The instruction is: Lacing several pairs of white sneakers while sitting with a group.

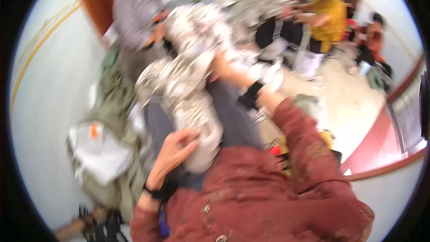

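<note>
The picture is heavily motion-blurred. A long silvery-white bundle point(192, 89) of shiny crumpled material lies across my lap on dark trousers. My left hand point(174, 150), with a dark band at the wrist, presses its curled fingers on the bundle's pale lower end. My right hand point(221, 66) grips the upper part of the bundle, and a black band point(251, 94) circles that wrist. Both arms are in red-brown sleeves. More of the same silvery material point(201, 22) is piled just beyond.
An olive-green bag point(112, 121) with a white sheet point(96, 150) lies at my left. A person in a striped shirt point(134, 13) sits ahead left. Others, one in yellow point(329, 11), sit at the back right. A red-brown curved ledge point(380, 139) runs along the right.
</note>
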The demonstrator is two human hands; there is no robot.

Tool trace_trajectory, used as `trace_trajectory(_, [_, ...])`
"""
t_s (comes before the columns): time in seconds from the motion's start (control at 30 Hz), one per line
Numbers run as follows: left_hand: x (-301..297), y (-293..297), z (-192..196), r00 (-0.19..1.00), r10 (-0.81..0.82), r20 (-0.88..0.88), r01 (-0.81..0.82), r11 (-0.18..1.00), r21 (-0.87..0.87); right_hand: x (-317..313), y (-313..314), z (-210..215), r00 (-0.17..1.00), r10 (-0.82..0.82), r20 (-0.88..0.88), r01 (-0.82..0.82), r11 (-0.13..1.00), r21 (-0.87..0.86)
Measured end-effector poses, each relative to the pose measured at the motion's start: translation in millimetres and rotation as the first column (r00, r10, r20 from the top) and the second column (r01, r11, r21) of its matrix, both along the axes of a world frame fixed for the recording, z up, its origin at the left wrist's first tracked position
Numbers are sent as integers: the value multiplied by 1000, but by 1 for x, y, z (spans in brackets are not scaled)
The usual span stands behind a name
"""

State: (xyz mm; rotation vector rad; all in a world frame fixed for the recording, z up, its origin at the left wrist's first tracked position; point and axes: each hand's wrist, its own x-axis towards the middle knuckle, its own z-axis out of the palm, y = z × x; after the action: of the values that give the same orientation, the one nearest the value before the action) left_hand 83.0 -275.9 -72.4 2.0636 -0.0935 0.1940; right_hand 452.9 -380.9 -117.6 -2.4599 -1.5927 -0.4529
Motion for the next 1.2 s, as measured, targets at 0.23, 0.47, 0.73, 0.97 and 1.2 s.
trace_trajectory(0.23, [-1, 38, -2, 923, 345, 174, -362, 929, 80, -141, 5, 63, 583, 92, -807, 278, 911, 304])
trace_trajectory(0.47, [14, 14, 25, 942, 246, 227, -314, 886, 342, -171, -3, 84, 486, 424, -764, -154, 902, 402])
trace_trajectory(0.73, [11, 7, 29, 956, 164, 243, -282, 746, 603, -177, 23, 83, 260, 428, -866, -23, 899, 437])
trace_trajectory(0.97, [22, -6, 30, 953, 160, 259, -287, 754, 590, -172, 32, 81, 119, 463, -879, 194, 857, 477])
trace_trajectory(1.2, [33, 17, 17, 966, 151, 208, -255, 673, 694, -164, 61, 88, 125, 456, -881, 292, 832, 472])
